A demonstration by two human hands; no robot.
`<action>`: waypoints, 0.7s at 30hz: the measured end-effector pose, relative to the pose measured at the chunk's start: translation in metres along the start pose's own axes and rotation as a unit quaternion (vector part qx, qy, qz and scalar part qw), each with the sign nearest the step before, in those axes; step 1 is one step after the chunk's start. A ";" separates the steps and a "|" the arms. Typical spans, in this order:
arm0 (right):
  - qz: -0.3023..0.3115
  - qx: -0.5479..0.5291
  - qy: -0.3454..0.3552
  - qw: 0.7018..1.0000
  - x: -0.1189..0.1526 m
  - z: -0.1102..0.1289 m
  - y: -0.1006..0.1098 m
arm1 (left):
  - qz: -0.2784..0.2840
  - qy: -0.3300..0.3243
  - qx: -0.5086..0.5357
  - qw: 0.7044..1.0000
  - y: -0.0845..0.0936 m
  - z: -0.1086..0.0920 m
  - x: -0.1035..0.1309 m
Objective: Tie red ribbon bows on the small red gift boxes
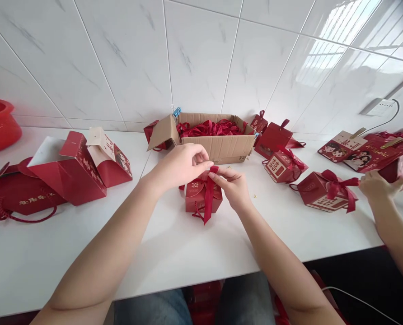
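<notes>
A small red gift box point(194, 203) stands upright on the white table in front of me. A dark red ribbon point(208, 201) runs over its top, and one end hangs down its front. Above the box, my left hand point(184, 164) is closed, thumb and fingertips pinched at the ribbon's upper part. My right hand point(233, 185) pinches the same ribbon from the right, so both sets of fingertips nearly meet. The knot or loop between them is partly hidden by the fingers. Just behind sits an open cardboard box point(222, 149) filled with red ribbons point(215, 128).
Finished-looking red boxes with bows point(323, 192) stand to the right. Farther right, another person's hands point(379, 185) hold a box. On the left are open red boxes point(82, 174), a red gift bag point(28, 198) and a red basin point(0, 128). A tiled wall point(201, 58) closes the back.
</notes>
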State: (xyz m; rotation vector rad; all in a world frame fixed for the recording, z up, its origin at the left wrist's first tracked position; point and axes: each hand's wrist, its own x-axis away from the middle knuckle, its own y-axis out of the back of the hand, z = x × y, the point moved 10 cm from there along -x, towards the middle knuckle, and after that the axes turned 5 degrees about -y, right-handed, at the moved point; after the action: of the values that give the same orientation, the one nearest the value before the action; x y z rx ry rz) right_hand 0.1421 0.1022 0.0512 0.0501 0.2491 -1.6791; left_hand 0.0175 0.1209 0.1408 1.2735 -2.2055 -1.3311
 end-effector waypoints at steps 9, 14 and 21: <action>0.007 0.029 -0.012 0.999 0.001 -0.001 -0.004 | 0.036 -0.025 0.065 0.997 -0.018 0.000 -0.008; -0.015 0.050 0.018 0.998 0.002 0.004 0.001 | 0.014 -0.023 0.082 0.996 -0.010 0.000 -0.008; -0.003 0.105 0.049 0.993 0.003 0.012 -0.003 | 0.011 -0.025 0.096 0.995 -0.011 -0.002 -0.009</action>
State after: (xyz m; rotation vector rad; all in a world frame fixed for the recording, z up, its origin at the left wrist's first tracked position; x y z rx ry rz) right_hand 0.1405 0.0976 0.0626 0.2892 0.1449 -1.7058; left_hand 0.0297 0.1246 0.1341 1.2891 -2.4252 -1.1791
